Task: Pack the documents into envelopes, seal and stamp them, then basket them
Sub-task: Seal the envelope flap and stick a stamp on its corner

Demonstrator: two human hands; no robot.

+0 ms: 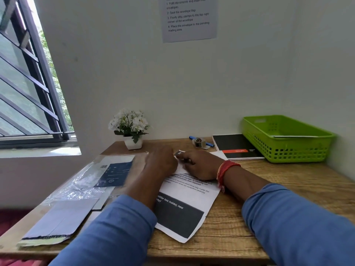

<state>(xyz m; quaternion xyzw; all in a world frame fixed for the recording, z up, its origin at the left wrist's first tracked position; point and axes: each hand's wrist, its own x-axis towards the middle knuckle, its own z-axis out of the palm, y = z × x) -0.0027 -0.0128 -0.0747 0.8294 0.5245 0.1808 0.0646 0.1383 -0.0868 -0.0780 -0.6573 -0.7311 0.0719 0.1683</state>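
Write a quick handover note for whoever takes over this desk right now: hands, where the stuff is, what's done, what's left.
Left hand: blurred, on the printed document at its far edge; grip unclear.
Right hand: fingers curled at the same far edge, seemingly folding it.
Document lies mid-desk. Envelopes lie at the left with a clear plastic pack. Tape roll and blue pen sit at the back. Green basket is back right, with something white inside.
Done: hard to tell; perhaps one item basketed.
Left: finish folding, insert, seal, stamp, basket.
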